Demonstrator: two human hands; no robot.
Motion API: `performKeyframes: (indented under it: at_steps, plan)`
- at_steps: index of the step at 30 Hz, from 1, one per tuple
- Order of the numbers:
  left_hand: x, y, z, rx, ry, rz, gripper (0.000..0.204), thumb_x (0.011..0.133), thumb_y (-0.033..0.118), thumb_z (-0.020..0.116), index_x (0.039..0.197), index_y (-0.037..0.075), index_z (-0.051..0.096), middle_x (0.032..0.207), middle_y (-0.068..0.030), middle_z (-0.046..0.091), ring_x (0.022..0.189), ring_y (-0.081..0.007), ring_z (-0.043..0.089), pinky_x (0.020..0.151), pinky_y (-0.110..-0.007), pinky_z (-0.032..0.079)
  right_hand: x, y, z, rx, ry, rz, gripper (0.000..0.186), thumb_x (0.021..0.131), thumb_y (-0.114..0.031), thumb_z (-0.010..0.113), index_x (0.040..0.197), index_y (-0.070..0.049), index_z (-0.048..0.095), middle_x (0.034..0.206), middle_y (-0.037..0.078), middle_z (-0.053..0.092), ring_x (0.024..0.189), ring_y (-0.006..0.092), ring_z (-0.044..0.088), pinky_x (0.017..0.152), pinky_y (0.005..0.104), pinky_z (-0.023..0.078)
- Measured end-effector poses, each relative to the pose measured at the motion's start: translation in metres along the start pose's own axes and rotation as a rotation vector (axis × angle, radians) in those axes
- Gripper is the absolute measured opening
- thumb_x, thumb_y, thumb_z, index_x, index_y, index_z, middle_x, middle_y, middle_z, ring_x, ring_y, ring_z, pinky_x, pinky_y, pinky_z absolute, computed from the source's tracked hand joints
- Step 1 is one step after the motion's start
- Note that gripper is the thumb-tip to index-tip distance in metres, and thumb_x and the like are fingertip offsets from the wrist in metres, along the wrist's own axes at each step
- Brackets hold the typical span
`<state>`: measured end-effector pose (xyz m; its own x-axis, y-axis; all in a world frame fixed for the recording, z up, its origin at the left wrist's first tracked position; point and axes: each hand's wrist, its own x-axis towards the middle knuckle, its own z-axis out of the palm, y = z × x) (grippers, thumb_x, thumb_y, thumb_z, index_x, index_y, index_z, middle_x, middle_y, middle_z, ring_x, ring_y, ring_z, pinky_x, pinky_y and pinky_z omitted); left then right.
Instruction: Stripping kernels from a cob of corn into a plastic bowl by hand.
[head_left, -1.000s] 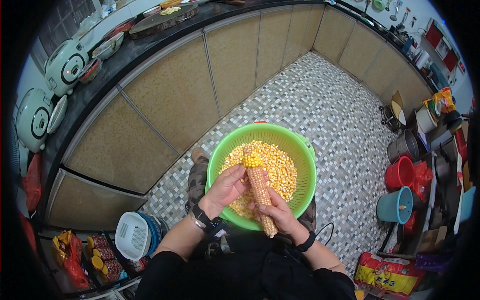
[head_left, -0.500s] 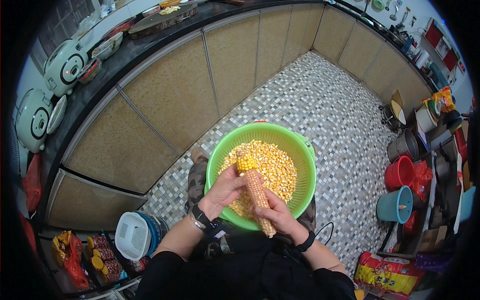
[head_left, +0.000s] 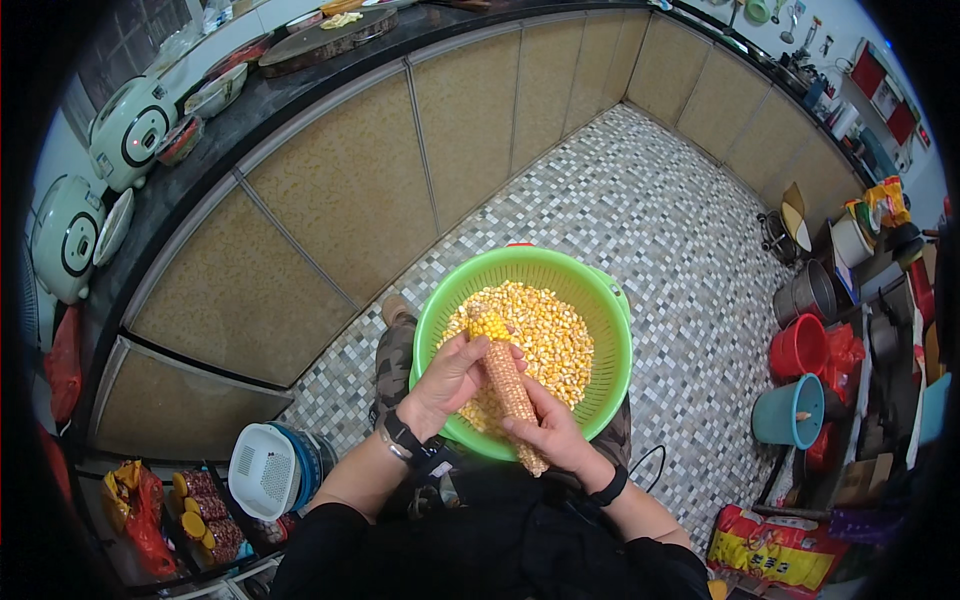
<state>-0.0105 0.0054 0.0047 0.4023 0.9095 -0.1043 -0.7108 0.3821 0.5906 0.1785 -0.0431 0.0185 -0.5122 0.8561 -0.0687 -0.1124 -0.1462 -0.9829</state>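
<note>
A green colander bowl (head_left: 600, 300) rests on my lap, holding a heap of loose yellow corn kernels (head_left: 545, 335). Over it I hold a corn cob (head_left: 510, 385), mostly stripped, with yellow kernels left only at its far tip. My right hand (head_left: 550, 432) grips the cob's lower end. My left hand (head_left: 455, 375) wraps the cob's upper part, thumb pressed against it near the remaining kernels.
A tiled floor (head_left: 640, 200) stretches ahead, bounded by tan cabinet panels (head_left: 350, 190) under a dark counter with two rice cookers (head_left: 130, 130). A white basket (head_left: 268, 468) and corn pieces (head_left: 205, 505) lie at lower left. Red and teal buckets (head_left: 795, 410), pots and bags crowd the right.
The cob has shifted slightly left and turned in my hands. My left thumb has moved up toward the tip's kernels.
</note>
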Motion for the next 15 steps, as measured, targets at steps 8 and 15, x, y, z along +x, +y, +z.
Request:
performKeyframes:
  at_steps: [8,15]
  plan:
    - [0.0001,0.0041,0.0037,0.022,-0.009,-0.015,0.047,0.090,0.025,0.061,0.124,-0.003,0.044,0.113,-0.0175,0.059,0.106,-0.0262,0.058,0.096,-0.040,0.046,0.0005,-0.0015,-0.0014,0.096,-0.016,0.044,0.063,0.086,-0.009,0.063,0.140,0.001,0.032,0.125,0.008,0.051,0.111,0.0131,0.050,0.094,0.0271,0.041]
    - [0.0004,0.0057,0.0026,-0.010,-0.056,-0.019,0.051,0.089,0.022,0.056,0.130,-0.003,0.039,0.118,-0.0230,0.056,0.111,-0.0325,0.055,0.100,-0.044,0.042,-0.0003,-0.0010,-0.0023,0.135,-0.026,0.063,0.063,0.087,-0.008,0.061,0.140,0.002,0.031,0.126,0.007,0.049,0.113,0.0126,0.048,0.095,0.0268,0.040]
